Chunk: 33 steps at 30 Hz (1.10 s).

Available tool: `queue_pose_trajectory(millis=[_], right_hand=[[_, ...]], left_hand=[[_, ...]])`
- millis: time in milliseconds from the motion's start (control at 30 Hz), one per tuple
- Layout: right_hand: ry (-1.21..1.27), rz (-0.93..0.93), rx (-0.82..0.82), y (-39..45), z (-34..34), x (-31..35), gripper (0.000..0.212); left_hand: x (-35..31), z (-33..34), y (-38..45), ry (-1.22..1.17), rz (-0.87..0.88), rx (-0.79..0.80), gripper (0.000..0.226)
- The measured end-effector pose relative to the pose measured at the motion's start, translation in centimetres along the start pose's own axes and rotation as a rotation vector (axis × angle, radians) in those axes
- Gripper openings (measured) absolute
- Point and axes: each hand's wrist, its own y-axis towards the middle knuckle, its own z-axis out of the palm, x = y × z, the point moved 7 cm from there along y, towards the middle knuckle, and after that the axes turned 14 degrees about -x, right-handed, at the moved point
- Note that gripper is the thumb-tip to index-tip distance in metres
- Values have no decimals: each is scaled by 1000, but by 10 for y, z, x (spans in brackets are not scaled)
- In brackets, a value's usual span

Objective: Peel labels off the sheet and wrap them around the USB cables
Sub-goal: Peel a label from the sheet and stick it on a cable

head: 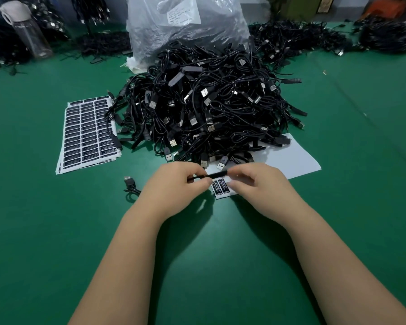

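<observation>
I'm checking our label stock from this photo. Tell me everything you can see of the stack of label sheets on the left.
The stack of label sheets lies flat on the green table, left of the cable pile. It is several white sheets, slightly fanned at the edges. The top sheet shows three columns of small black labels with white print too small to read. A few black cables from the pile lie over its right edge. Neither hand touches it.

Dim overhead light, soft shadows, edges warped

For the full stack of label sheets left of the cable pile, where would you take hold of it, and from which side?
Grip the label sheets by their bare near-left corner, coming from the left. Cables from the pile drape over the stack's right edge, so that side is blocked.
</observation>
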Motion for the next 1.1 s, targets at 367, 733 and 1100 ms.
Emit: queue_pose_trajectory(millis=[367,733,1100], right_hand=[[-370,-144,32,1,11,6,31],[-357,-216,-10,-3,18,15,24],[-384,-195,-60,-2,20,15,27]], left_hand=[[6,3,2,182,-32,0,31],[10,6,4,206,-41,1,29],[6,6,4,201,-4,-3,26]])
